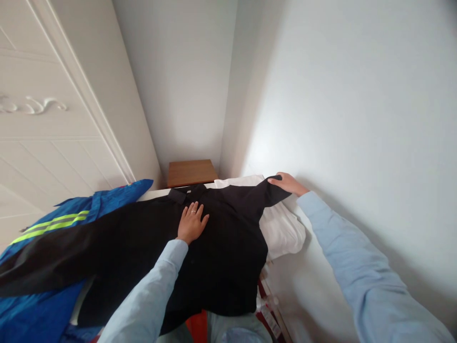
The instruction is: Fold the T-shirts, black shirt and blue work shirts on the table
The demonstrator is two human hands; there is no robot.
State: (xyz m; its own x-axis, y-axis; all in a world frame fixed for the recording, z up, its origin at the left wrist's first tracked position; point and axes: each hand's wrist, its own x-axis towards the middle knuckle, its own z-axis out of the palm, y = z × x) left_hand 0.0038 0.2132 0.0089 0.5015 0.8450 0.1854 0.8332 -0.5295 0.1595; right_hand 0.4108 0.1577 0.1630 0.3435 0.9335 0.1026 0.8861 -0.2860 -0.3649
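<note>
A black collared shirt point(221, 247) lies spread out across the surface in front of me, its collar at the far side and one long sleeve stretched to the left. My left hand point(193, 221) rests flat on it just below the collar, fingers spread, with a ring on one finger. At the far right, my right hand point(287, 183) pinches the end of the other sleeve between thumb and fingers. That sleeve is partly lifted over a folded white cloth point(282, 231).
Under the left sleeve lies a blue garment point(107, 197) with yellow reflective stripes. A small brown wooden top point(193, 172) stands in the back corner. A white panelled wardrobe point(103, 90) rises on the left, and a pale wall point(342, 105) bounds the right side.
</note>
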